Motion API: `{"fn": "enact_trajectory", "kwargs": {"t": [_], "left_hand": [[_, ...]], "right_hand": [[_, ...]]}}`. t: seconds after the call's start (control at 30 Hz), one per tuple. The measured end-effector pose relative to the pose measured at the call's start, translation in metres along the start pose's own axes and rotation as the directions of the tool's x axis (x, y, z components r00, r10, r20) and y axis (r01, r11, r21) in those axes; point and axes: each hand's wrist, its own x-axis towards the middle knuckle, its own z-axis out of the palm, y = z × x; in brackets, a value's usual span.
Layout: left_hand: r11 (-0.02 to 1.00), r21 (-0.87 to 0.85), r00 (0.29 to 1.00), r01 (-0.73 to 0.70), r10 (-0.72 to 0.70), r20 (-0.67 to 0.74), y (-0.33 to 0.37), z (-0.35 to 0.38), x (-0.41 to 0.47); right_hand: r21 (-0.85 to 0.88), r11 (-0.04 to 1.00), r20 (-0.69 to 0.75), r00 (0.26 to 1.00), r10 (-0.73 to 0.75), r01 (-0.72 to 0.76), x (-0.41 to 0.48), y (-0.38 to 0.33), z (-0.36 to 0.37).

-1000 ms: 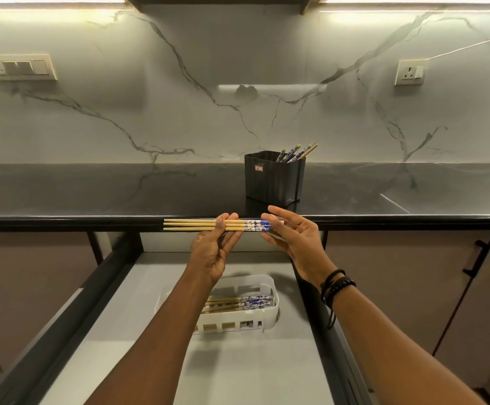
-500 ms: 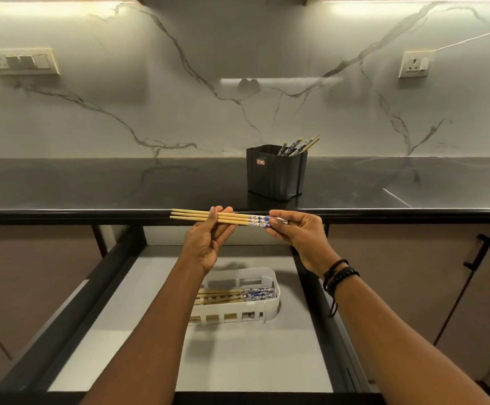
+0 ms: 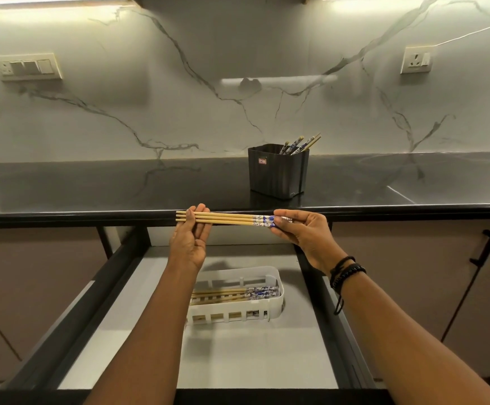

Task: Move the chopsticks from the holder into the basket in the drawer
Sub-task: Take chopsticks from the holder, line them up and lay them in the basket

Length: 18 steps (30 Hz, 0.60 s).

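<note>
Listing what lies before you, largest first.

- desk: dark polished top, running the full width under a marbled wall.
- drawer: pulled out below the desk edge; pale floor, dark rails.
- basket: white and slotted, sitting on the drawer floor toward the back. The stored chopsticks lie flat inside it, patterned ends to your right.
- holder: black tub on the desk, well behind the drawer. The remaining chopsticks lean out of its right corner.
- right hand: fingers pinched round the blue-and-white patterned ends.
- left hand: fingers upright behind the plain tips, thumb pressed across the front, so it grasps them too.
- held bundle: about three bamboo sticks, level and side by side. They span between your hands at the desk edge, above the basket and apart from it.

Handling, as a judgement: light, stiff and smooth, prone to roll or fan apart, unlikely to break. Keep hold at both ends so the sticks stay aligned. Lower them flat along the basket's length onto those already there, and let go only once they rest.
</note>
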Motion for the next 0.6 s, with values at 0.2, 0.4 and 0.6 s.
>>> {"fn": "enact_trajectory", "kwargs": {"t": [0.2,0.4,0.6], "left_hand": [[0.985,0.162,0.993,0.051,-0.068,0.101,-0.012,0.010,-0.006],[0.977,0.196,0.986,0.083,-0.108,0.123,-0.024,0.018,-0.010],[0.987,0.083,0.981,0.139,-0.149,0.124,-0.019,0.016,-0.009]], "right_hand": [[0.019,1.000,-0.014,1.000,0.013,-0.013,0.001,0.000,0.001],[0.152,0.986,0.052,0.997,0.056,-0.063,0.002,-0.002,0.001],[0.326,0.943,0.147,0.989,0.023,-0.070,0.003,-0.001,0.004]]}}
